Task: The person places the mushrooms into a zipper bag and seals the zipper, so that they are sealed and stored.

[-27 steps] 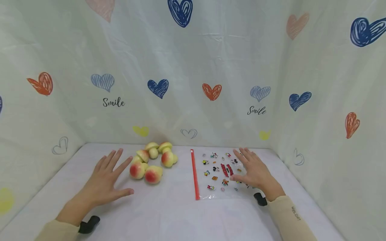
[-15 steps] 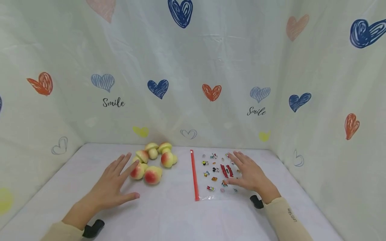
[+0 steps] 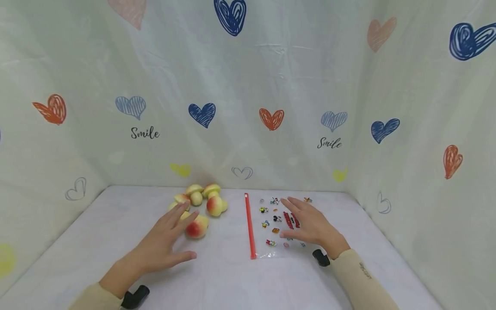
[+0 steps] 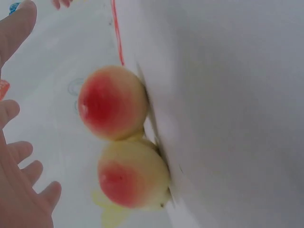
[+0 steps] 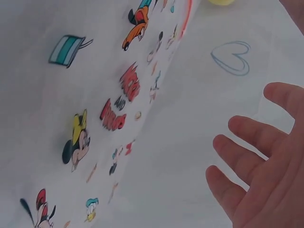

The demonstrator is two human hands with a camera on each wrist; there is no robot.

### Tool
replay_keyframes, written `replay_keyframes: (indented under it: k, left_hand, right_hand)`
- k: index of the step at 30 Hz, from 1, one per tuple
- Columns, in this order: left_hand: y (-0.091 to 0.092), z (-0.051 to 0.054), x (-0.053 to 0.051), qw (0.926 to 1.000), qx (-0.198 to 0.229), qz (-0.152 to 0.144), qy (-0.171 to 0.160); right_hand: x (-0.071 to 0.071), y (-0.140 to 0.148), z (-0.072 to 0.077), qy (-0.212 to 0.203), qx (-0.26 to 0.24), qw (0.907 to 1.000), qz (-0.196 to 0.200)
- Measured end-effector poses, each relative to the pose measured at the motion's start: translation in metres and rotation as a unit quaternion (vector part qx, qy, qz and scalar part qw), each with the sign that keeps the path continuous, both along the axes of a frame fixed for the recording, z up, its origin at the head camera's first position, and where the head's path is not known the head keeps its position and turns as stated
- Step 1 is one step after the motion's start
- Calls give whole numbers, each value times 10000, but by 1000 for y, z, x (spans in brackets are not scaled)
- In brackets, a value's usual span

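just beyond left fingers (image 3: 187, 222): peach-like pieces (image 3: 197, 228) | below right fingers (image 3: 290, 207): red-edged printed bag (image 3: 275, 230) | all fingers spread apart

Tabletop (image 3: 228, 280): carries all items. Fruits (image 3: 214, 206): cluster lies left of centre, towards the rear. Bag (image 3: 276, 224): lies flat to their right, apart; its slider bar (image 3: 250, 228) runs along the left edge. Curtain (image 3: 302, 163): hangs behind. Left hand (image 3: 160, 243): before the fruits. Right hand (image 3: 314, 226): above the bag.
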State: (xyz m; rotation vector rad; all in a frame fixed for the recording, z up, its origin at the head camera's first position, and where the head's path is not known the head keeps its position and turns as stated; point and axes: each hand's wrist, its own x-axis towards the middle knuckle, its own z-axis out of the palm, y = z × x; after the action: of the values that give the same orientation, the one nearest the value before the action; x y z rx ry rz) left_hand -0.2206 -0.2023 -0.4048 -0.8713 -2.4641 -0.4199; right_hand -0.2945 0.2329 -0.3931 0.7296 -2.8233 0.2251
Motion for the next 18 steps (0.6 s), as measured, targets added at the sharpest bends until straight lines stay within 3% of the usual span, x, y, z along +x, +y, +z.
replay_keyframes:
  k: [9,18]
  left_hand:
    - [24,3,-9,9983,50,-178,-562]
    - [46,2,-25,9982,131,-444,-390]
  right_hand:
    - [-9,-23,-4,-118,-138,9996,233]
    - [-18,-41,-8,-621,-175,9975,299]
